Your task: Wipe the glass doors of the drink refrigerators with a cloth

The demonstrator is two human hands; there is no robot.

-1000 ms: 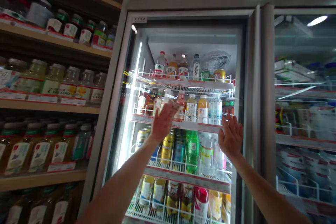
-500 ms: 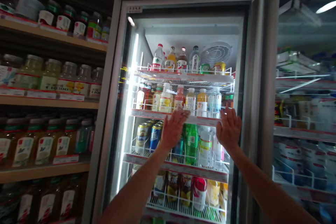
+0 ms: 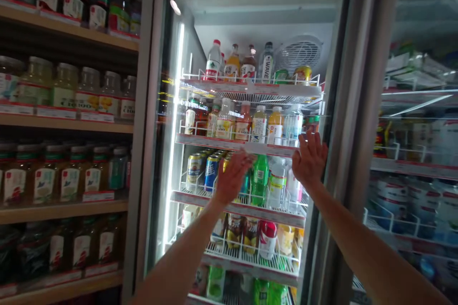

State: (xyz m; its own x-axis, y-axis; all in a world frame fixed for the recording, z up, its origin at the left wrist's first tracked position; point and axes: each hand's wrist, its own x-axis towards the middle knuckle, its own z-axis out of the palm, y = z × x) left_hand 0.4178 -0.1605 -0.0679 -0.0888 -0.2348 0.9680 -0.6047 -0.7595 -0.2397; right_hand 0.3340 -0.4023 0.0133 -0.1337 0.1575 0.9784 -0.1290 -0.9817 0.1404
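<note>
My left hand (image 3: 232,178) is raised in front of a lit drinks fridge, fingers stretched forward and somewhat blurred. It overlaps the shelf with the cans (image 3: 212,171) and a green bottle (image 3: 260,180). To its right, my right hand (image 3: 309,159) is up with fingers spread, near the right side of the glass door (image 3: 331,105). Behind it stand a clear bottle with a yellow-green label (image 3: 277,183) and a pinkish bottle, partly hidden. Neither hand shows a held thing. Whether the fingers touch the glass, I cannot tell.
Wooden shelves (image 3: 67,121) with rows of bottled drinks (image 3: 71,178) stand on the left. A second glass-fronted fridge (image 3: 422,167) is on the right, past the thick metal door frame (image 3: 361,81). More bottles (image 3: 248,64) fill the upper fridge shelves.
The view has shifted, so the fridge's upper shelves sit higher and its lowest shelf shows more. Both hands stay raised; the left appears slightly lower and further left, the right slightly higher.
</note>
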